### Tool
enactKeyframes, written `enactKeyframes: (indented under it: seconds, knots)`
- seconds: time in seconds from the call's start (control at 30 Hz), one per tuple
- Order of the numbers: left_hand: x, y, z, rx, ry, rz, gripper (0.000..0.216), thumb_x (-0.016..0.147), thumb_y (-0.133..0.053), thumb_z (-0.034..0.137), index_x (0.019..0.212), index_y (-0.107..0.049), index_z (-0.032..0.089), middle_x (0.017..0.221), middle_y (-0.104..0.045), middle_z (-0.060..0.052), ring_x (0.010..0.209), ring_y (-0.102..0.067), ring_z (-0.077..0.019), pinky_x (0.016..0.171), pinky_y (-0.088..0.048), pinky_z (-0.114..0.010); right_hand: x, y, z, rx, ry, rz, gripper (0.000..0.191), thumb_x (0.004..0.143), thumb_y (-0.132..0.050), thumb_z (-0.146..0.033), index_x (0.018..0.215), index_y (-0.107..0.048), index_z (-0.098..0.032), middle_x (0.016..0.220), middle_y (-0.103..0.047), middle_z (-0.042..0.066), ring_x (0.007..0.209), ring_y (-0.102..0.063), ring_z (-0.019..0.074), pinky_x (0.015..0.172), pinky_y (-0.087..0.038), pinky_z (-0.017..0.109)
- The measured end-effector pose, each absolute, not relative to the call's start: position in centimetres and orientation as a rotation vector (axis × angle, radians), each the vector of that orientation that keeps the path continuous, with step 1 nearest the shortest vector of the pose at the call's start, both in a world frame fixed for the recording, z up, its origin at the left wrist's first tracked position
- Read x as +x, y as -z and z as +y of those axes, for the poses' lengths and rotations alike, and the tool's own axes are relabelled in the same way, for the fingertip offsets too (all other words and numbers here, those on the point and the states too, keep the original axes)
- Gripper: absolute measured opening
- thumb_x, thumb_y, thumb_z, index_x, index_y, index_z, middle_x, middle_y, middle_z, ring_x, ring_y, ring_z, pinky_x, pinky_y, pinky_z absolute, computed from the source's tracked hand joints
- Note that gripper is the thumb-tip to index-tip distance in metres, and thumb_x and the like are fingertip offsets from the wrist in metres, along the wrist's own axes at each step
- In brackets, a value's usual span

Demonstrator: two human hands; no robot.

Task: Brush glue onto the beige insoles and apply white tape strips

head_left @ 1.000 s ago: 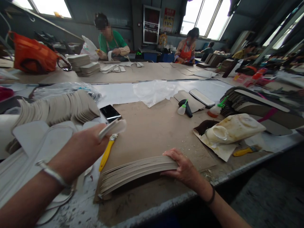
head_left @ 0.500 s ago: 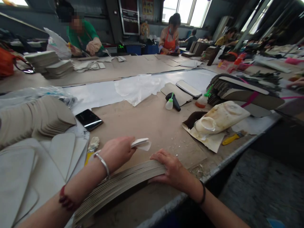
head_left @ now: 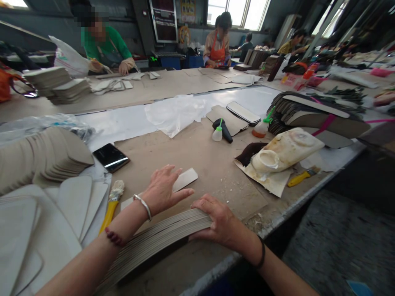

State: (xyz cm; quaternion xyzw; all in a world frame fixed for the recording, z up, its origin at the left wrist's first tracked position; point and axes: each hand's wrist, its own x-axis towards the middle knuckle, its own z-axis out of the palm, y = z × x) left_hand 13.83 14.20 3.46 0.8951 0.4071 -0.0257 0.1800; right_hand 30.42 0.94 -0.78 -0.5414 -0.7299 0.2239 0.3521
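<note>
in the head view, the left hand (head_left: 163, 189) lies flat with its fingers spread, pressing a pale strip-shaped piece of board (head_left: 185, 179) down on the brown board-covered counter (head_left: 203, 160); its grip is open, pinching nothing. the right hand (head_left: 217, 220) is curled over the near end of a thick curved stack of grey-brown flat board pieces (head_left: 154, 242), thumb on top and fingers wrapped under the edge, so its grip is clamped on that stack. the stack lies at the near edge of the counter, running from the right hand down to the left under the left forearm, and the pale strip lies just beyond it, touching the left hand's fingers. just left of the left wrist lies a yellow-handled brush with pale bristles (head_left: 111, 202), resting partly on white rounded board shapes (head_left: 74, 205). further left is a fanned pile of grey-brown cut pieces (head_left: 46, 156), and beside it a black phone (head_left: 110, 157). to the right on the counter lie a dirty cream plastic jug on its side (head_left: 285, 154), a yellow-handled tool (head_left: 300, 177) near the counter edge, and a small white squeeze bottle with a green tip (head_left: 217, 133) beside a black object. other people work at the far counters.
</note>
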Motion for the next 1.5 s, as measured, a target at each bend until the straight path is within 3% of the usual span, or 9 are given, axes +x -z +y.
enactKeyframes:
  seconds: [0.07, 0.13, 0.2, 0.3, 0.37, 0.5, 0.6, 0.83, 1.5]
  knots:
    - [12.2, -4.9, 12.5, 2.485, 0.117, 1.120, 0.084, 0.079, -0.052, 0.067, 0.141, -0.044, 0.011, 0.143, -0.053, -0.018, 0.132, -0.047, -0.0318, 0.112, -0.034, -0.045, 30.4, 0.7, 1.0, -1.414, -0.582, -1.899, 0.048, 0.069, -0.084, -0.046, 0.103, -0.062, -0.019, 0.094, -0.064, 0.006, 0.089, -0.062, 0.0222, 0.081, -0.052, 0.034]
    - [10.7, -5.8, 10.1, 2.384, 0.209, 1.103, 0.099, 0.065, -0.068, 0.068, 0.145, -0.040, 0.017, 0.145, -0.052, -0.014, 0.130, -0.049, -0.0326, 0.110, -0.039, -0.044, 30.4, 0.7, 1.1, -1.396, -0.585, -1.911, 0.051, 0.069, -0.084, -0.047, 0.104, -0.062, -0.019, 0.096, -0.065, 0.006, 0.092, -0.062, 0.0228, 0.083, -0.052, 0.035]
    - [9.7, -5.9, 7.7, 2.399, 0.316, 1.118, 0.089, 0.068, -0.075, 0.049, 0.145, -0.040, 0.023, 0.141, -0.056, -0.011, 0.124, -0.055, -0.0319, 0.104, -0.046, -0.043, 30.5, 0.6, 1.0, -1.372, -0.562, -1.907, 0.061, 0.067, -0.084, -0.050, 0.113, -0.059, -0.018, 0.100, -0.065, 0.007, 0.095, -0.063, 0.0243, 0.087, -0.052, 0.037]
    - [9.4, -5.2, 5.3, 2.509, 0.453, 1.225, 0.068, 0.079, -0.059, 0.013, 0.144, -0.042, 0.022, 0.135, -0.060, -0.011, 0.118, -0.059, -0.0288, 0.100, -0.049, -0.043, 30.6, 0.6, -0.3, -1.382, -0.444, -1.865, 0.088, 0.066, -0.084, -0.053, 0.135, -0.044, -0.017, 0.121, -0.060, 0.015, 0.114, -0.057, 0.0301, 0.099, -0.047, 0.046]
    - [9.6, -4.9, 4.7, 2.567, 0.469, 1.262, 0.068, 0.080, -0.053, 0.005, 0.145, -0.040, 0.022, 0.133, -0.061, -0.012, 0.115, -0.060, -0.0280, 0.098, -0.050, -0.044, 30.6, 0.8, -1.9, -1.440, -0.342, -1.789, 0.091, 0.071, -0.081, -0.051, 0.143, -0.035, -0.019, 0.131, -0.054, 0.017, 0.124, -0.051, 0.0319, 0.104, -0.044, 0.049]
    - [9.7, -4.5, 4.8, 2.582, 0.504, 1.247, 0.071, 0.079, -0.052, 0.004, 0.146, -0.037, 0.022, 0.135, -0.059, -0.012, 0.116, -0.059, -0.0279, 0.098, -0.050, -0.044, 30.1, 1.9, -5.6, -1.556, -0.194, -1.543, 0.052, 0.091, -0.063, -0.036, 0.137, -0.043, -0.023, 0.119, -0.060, 0.013, 0.110, -0.061, 0.0270, 0.095, -0.053, 0.044]
    - [9.2, -4.1, 5.0, 2.623, 0.473, 1.228, 0.073, 0.078, -0.051, 0.004, 0.147, -0.035, 0.020, 0.138, -0.057, -0.014, 0.119, -0.057, -0.0294, 0.099, -0.050, -0.044, 29.4, 2.7, -7.1, -1.576, -0.162, -1.441, 0.036, 0.095, -0.055, -0.026, 0.131, -0.051, -0.024, 0.113, -0.063, 0.011, 0.102, -0.065, 0.0247, 0.091, -0.056, 0.041]
    - [8.5, -3.0, 4.8, 2.682, 0.429, 1.197, 0.072, 0.076, -0.048, 0.003, 0.147, -0.037, 0.017, 0.133, -0.060, -0.015, 0.117, -0.059, -0.0301, 0.100, -0.050, -0.045, 28.7, 2.8, -7.1, -1.562, -0.163, -1.376, 0.034, 0.093, -0.053, -0.013, 0.124, -0.057, -0.024, 0.111, -0.065, 0.009, 0.101, -0.064, 0.0212, 0.090, -0.056, 0.035]
    - [8.7, -3.2, 4.8, 2.654, 0.581, 1.243, 0.069, 0.083, -0.041, 0.005, 0.150, -0.030, 0.018, 0.141, -0.054, -0.013, 0.124, -0.054, -0.0278, 0.106, -0.045, -0.044, 28.4, 2.9, -6.8, -1.507, -0.101, -1.356, 0.033, 0.089, -0.057, -0.008, 0.119, -0.059, -0.021, 0.105, -0.064, 0.008, 0.101, -0.063, 0.0181, 0.090, -0.054, 0.029]
